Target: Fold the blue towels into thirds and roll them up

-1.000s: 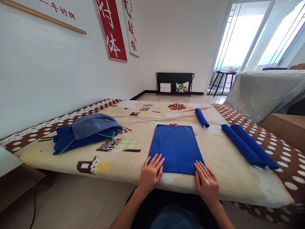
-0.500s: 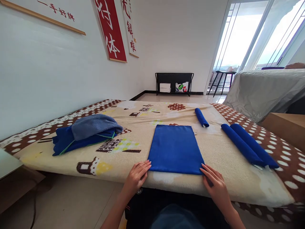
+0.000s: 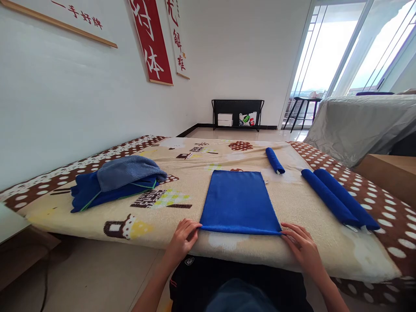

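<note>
A blue towel lies flat as a rectangle on the bed in front of me, with its near edge turned up in a narrow fold. My left hand pinches the near left corner between thumb and fingers. At the near right corner, my right hand pinches the other end of that fold. A short rolled blue towel rests beyond the flat one, to the right. Two longer blue rolls lie side by side farther right.
On the left of the bed sits a heap of blue and grey-blue towels. The patterned cream blanket covers the bed, with a brown dotted border. A black rack stands at the far wall, and a covered piece of furniture at right.
Both hands have gone from lying on the towel's near corners to pinching them. The near edge is now turned up into a narrow fold, and my hands are slightly farther apart.
</note>
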The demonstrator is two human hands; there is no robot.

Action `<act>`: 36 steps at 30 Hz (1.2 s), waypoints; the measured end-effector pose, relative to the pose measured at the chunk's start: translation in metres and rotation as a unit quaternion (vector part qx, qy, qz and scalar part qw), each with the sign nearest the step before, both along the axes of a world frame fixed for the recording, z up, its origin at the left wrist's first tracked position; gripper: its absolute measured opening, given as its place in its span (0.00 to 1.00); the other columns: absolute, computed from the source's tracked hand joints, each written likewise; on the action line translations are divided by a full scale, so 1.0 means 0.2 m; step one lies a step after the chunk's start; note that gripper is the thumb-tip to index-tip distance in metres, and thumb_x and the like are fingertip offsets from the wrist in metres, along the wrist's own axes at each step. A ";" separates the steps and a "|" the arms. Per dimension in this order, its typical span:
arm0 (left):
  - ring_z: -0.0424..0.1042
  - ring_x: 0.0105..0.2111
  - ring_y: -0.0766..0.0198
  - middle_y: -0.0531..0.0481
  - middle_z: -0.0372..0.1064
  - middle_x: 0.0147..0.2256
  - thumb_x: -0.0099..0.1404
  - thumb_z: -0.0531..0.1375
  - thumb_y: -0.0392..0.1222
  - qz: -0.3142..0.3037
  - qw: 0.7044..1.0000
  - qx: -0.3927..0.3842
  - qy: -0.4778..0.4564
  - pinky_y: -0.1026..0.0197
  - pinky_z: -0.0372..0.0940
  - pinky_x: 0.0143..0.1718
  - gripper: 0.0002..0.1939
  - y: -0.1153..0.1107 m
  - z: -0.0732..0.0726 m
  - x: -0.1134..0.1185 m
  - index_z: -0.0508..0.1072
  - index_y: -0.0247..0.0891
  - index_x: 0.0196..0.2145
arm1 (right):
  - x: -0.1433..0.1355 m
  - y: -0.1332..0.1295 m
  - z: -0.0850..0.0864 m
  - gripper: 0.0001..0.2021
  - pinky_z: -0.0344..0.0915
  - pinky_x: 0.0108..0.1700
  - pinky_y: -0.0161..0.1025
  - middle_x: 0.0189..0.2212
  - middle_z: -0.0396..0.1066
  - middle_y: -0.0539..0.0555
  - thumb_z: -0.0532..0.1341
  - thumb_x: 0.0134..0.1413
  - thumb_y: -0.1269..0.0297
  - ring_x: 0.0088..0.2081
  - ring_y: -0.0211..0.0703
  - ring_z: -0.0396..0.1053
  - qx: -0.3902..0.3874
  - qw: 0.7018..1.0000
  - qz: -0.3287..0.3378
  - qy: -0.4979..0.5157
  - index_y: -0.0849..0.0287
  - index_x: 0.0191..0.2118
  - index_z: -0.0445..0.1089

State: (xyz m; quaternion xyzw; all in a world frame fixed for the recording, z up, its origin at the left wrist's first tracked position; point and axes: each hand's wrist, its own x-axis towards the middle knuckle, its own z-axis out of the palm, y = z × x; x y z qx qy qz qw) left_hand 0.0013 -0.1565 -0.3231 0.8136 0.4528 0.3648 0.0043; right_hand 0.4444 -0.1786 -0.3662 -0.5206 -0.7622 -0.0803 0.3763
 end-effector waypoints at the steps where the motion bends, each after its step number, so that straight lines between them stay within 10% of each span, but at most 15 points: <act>1: 0.72 0.40 0.60 0.51 0.74 0.38 0.67 0.53 0.35 0.009 1.000 -0.020 -0.018 0.56 0.67 0.45 0.11 0.01 0.01 0.01 0.73 0.44 0.43 | 0.00 0.01 0.01 0.12 0.67 0.49 0.47 0.48 0.74 0.52 0.55 0.63 0.54 0.50 0.48 0.70 -0.006 1.000 -0.002 0.004 0.50 0.39 0.75; 10: 0.70 0.38 0.59 0.52 0.72 0.35 0.66 0.55 0.40 0.029 0.994 -0.104 -0.002 0.55 0.64 0.43 0.06 0.04 0.09 0.06 0.71 0.42 0.34 | -0.10 0.08 0.05 0.12 0.62 0.44 0.44 0.44 0.73 0.53 0.51 0.64 0.58 0.45 0.46 0.69 -0.036 0.996 -0.077 -0.026 0.54 0.33 0.69; 18: 0.68 0.39 0.56 0.49 0.70 0.36 0.67 0.52 0.40 0.143 0.988 -0.052 0.031 0.52 0.59 0.43 0.08 0.06 0.02 0.13 0.71 0.41 0.33 | -0.17 0.09 0.00 0.09 0.59 0.43 0.45 0.38 0.72 0.56 0.55 0.59 0.56 0.41 0.50 0.67 0.033 0.982 -0.184 -0.024 0.56 0.36 0.66; 24: 0.65 0.46 0.48 0.43 0.68 0.44 0.61 0.54 0.34 0.243 0.969 0.026 0.030 0.44 0.57 0.47 0.05 0.06 -0.01 0.22 0.67 0.41 0.36 | -0.20 0.03 -0.02 0.11 0.56 0.50 0.46 0.48 0.72 0.54 0.56 0.61 0.69 0.46 0.46 0.69 0.128 0.982 -0.125 -0.068 0.50 0.46 0.72; 31: 0.66 0.53 0.52 0.43 0.68 0.51 0.61 0.48 0.22 0.096 0.985 0.077 0.124 0.48 0.58 0.52 0.21 0.04 0.00 0.26 0.71 0.42 0.41 | -0.33 -0.09 0.01 0.16 0.51 0.54 0.53 0.49 0.73 0.54 0.54 0.59 0.72 0.50 0.49 0.69 0.072 0.981 -0.149 -0.104 0.51 0.49 0.72; 36: 0.69 0.52 0.51 0.43 0.72 0.48 0.66 0.49 0.26 0.132 0.980 0.096 0.117 0.44 0.58 0.54 0.19 0.02 -0.06 0.25 0.72 0.42 0.47 | -0.47 -0.13 0.04 0.18 0.47 0.59 0.57 0.60 0.64 0.60 0.54 0.62 0.63 0.57 0.56 0.65 0.061 0.980 -0.162 -0.102 0.57 0.56 0.68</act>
